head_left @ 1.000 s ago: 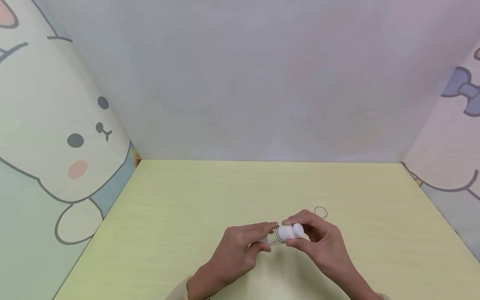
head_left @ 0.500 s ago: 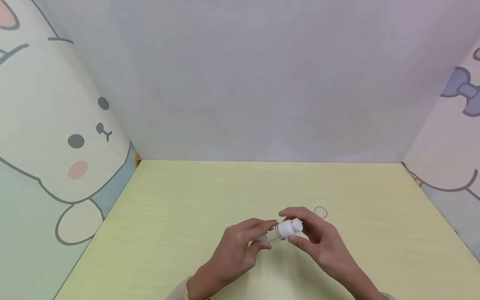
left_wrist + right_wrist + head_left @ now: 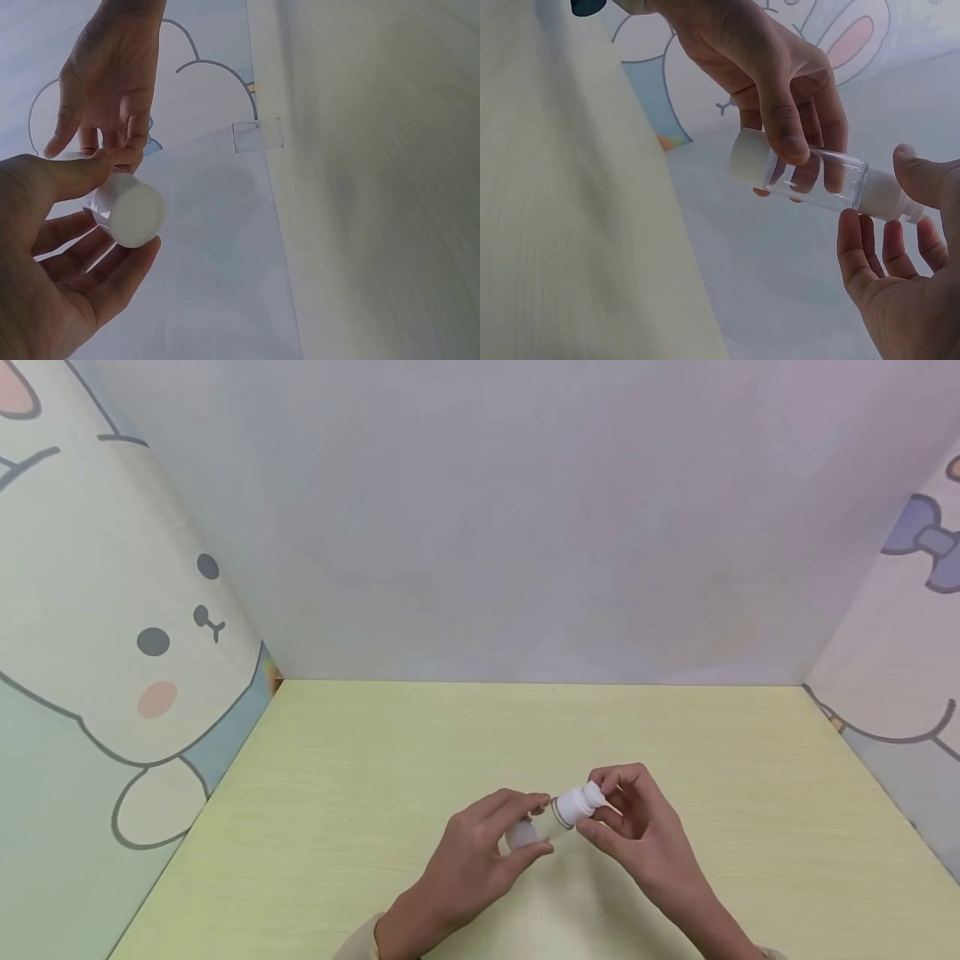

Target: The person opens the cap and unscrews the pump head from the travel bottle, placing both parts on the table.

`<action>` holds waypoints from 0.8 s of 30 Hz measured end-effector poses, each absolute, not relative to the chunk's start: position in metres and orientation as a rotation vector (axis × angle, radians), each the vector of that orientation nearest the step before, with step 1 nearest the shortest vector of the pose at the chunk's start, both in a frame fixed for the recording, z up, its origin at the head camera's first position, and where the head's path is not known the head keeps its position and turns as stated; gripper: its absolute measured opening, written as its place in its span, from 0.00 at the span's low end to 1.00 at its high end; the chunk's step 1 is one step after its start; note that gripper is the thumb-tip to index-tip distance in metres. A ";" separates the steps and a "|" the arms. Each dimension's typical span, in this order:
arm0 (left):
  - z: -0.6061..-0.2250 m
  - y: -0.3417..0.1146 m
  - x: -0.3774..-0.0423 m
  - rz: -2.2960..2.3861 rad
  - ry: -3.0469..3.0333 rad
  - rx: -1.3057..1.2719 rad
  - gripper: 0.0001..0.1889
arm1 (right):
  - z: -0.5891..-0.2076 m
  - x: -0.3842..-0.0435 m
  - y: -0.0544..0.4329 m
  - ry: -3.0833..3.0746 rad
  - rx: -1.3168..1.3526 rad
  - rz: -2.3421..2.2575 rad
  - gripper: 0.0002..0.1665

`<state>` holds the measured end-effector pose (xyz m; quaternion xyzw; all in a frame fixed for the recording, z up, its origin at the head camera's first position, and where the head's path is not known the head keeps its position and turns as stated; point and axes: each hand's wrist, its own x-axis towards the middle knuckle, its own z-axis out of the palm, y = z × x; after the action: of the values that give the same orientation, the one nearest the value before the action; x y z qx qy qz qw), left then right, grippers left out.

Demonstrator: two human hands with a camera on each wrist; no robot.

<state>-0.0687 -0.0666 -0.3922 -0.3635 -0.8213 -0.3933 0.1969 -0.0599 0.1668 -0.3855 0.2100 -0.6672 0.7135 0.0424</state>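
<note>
Room type unclear: wood-grain table (image 3: 405,735) between cartoon-printed side panels (image 3: 82,610), plain back panel (image 3: 480,527).

Yellow tabletop (image 3: 390,743), grey wall (image 3: 480,527), cartoon panels (image 3: 75,577)

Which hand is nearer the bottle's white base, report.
Left: the left hand grips the bottle beside the white base; the right hand is at the opposite end, by the white top.

pale yellow wood-grain tabletop (image 3: 375,760) across the lower half of the head view, fine grain running side to side, soft shadow (image 3: 607,893) at bottom centre, clear tape-like strip (image 3: 257,136) lapping its edge at upper centre of the left wrist view
</note>
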 end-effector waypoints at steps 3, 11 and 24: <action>-0.391 -0.066 -0.068 -1.092 -2.356 -1.004 0.24 | -0.385 -0.059 0.166 -2.106 0.591 2.148 0.22; -0.392 -0.066 -0.069 -1.008 -2.415 -0.996 0.24 | -0.385 -0.061 0.168 -2.092 0.692 2.129 0.21; -0.389 -0.066 -0.067 -0.967 -2.419 -0.984 0.25 | -0.388 -0.063 0.168 -1.903 1.023 2.103 0.22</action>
<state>-0.0671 -0.0656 -0.3893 -0.3479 -0.8549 -0.3416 0.1775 -0.0631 0.1679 -0.3881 0.3387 -0.6299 0.6961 0.0631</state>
